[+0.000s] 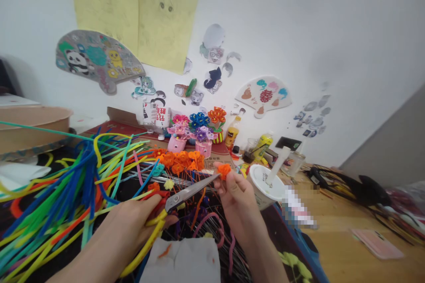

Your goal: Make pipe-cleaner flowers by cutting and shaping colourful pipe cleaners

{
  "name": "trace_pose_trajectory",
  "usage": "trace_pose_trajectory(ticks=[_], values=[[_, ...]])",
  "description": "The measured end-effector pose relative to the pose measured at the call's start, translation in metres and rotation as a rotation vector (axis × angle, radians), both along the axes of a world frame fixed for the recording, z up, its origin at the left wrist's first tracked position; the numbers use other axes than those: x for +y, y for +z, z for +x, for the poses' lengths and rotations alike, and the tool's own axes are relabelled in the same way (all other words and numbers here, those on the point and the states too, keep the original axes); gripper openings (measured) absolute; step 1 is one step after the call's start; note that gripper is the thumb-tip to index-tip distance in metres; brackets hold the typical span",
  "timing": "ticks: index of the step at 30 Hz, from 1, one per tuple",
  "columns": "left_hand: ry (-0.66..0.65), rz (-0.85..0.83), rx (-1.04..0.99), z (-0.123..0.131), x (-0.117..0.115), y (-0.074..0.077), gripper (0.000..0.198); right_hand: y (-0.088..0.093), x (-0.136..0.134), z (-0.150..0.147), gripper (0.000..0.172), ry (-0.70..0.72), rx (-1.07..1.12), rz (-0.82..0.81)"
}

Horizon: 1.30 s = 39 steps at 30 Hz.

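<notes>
Hold the orange chenille-stem flower (224,171) at the centre of the clock used here; it is pinched between the thumb and fingers of the right hand (241,203). The fingers of the left hand (139,216) are curled around the handles of the scissors (191,193), whose blades enter from 8 o'clock, tips just beside the petals; contact cannot be confirmed. For what appears to be trimming or shaping, keep the pinch light to avoid flattening the petals, steady both wrists, work with the blade tips only, and keep the right fingertips behind the cutting line. Keep clear of the finished orange flowers (179,161) between 9 and 10 o'clock. Markings: the wall fan (264,96) at 1 o'clock bears a red 囍; the clear bottle (162,117) at 10 o'clock carries large red Chinese characters, not reliably legible; print on the lidded cup (267,185), between 3 and 4 o'clock, is too small to read.
</notes>
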State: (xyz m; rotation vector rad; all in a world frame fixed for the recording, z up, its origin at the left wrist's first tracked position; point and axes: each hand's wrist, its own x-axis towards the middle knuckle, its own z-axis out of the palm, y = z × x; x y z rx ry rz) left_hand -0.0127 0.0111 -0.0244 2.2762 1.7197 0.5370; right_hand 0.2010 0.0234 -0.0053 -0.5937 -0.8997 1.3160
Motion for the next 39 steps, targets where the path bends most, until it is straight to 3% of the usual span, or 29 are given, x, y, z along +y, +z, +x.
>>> trace_pose_trajectory(ticks=[6, 10, 27, 39], values=[[0.024, -0.117, 0.035, 0.006, -0.006, 0.011, 0.013, 0.003, 0.002, 0.000, 0.023, -0.073, -0.003, -0.026], [0.063, -0.073, 0.015, 0.008, -0.009, 0.016, 0.011, 0.002, 0.002, -0.001, 0.023, -0.097, -0.010, -0.053], [0.039, 0.039, 0.109, -0.001, -0.002, -0.002, 0.024, 0.000, 0.000, -0.003, 0.025, -0.058, -0.032, -0.013], [0.061, 0.011, 0.151, 0.000, -0.004, 0.005, 0.024, 0.001, 0.001, -0.003, 0.024, -0.072, -0.027, -0.023]])
